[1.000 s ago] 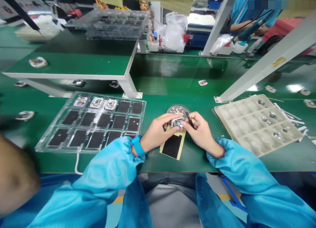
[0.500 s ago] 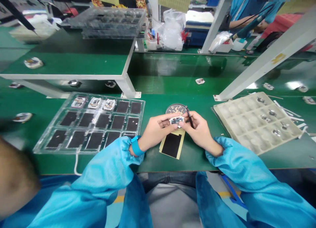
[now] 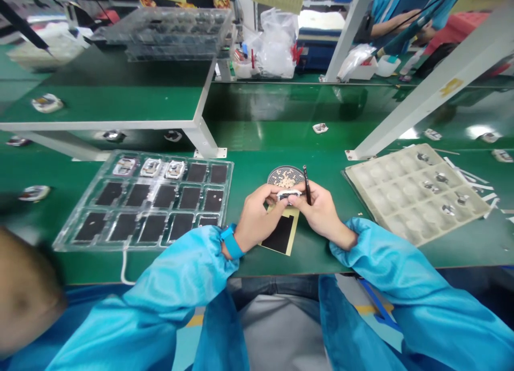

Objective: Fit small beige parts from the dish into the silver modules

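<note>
Both hands meet over the bench and hold a small white-rimmed electronic housing (image 3: 287, 195). My left hand (image 3: 258, 213) grips its left side, thumb in front and fingers behind. With closed fingers, my right hand (image 3: 320, 207) pinches the right side and also keeps slim black tweezers (image 3: 307, 183) pointing up. Just behind the fingers is a round dark dish (image 3: 275, 174) with many small beige pieces (image 3: 286, 177). Below the hands lies a yellow-edged sheet with a black rectangle (image 3: 278, 236), its upper part covered. Details on the housing's face are hard to make out.
At left, a clear compartment tray (image 3: 231, 173) holds several black pads and white housings. A pale tray (image 3: 395, 202) with small metallic parts lies right. A raised green shelf (image 3: 132, 103) and a slanted white post (image 3: 409, 100) stand behind. A co-worker's head (image 3: 28, 296) is lower left.
The housing has tipped so its face shows less. The tweezers stand more upright, and my left hand has shifted slightly right. The whole view has moved a little.
</note>
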The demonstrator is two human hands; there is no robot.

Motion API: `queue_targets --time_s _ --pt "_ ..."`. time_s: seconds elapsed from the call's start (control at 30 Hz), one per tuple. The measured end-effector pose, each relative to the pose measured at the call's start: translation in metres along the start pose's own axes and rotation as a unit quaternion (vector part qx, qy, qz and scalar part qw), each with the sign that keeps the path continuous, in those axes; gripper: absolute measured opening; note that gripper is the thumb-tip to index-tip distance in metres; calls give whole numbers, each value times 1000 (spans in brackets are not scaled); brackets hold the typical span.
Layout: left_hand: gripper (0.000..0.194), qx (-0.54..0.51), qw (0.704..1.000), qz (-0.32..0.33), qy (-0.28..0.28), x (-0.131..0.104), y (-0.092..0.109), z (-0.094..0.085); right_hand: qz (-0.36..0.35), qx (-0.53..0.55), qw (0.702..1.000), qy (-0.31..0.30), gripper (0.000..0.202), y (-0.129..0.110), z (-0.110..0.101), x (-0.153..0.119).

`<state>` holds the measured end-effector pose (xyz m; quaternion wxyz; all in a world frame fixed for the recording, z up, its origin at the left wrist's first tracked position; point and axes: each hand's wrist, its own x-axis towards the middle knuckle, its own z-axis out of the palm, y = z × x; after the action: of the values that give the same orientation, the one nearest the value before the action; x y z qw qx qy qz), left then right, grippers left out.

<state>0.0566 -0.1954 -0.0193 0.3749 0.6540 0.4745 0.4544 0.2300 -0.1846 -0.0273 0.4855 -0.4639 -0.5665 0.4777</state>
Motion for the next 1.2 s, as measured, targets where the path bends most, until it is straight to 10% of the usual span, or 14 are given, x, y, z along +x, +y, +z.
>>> queue_targets --time_s 0.37,0.67,1.2 --pt "19 34 998 45 25 5 -5 1 -43 -80 996 -15 22 1 -3 9" --pt "16 102 991 86 7 5 -1 -5 -268 -211 940 -31 7 -12 -25 16" --pt "19 106 992 66 2 6 12 -5 -278 -284 914 -80 15 -10 -29 8"
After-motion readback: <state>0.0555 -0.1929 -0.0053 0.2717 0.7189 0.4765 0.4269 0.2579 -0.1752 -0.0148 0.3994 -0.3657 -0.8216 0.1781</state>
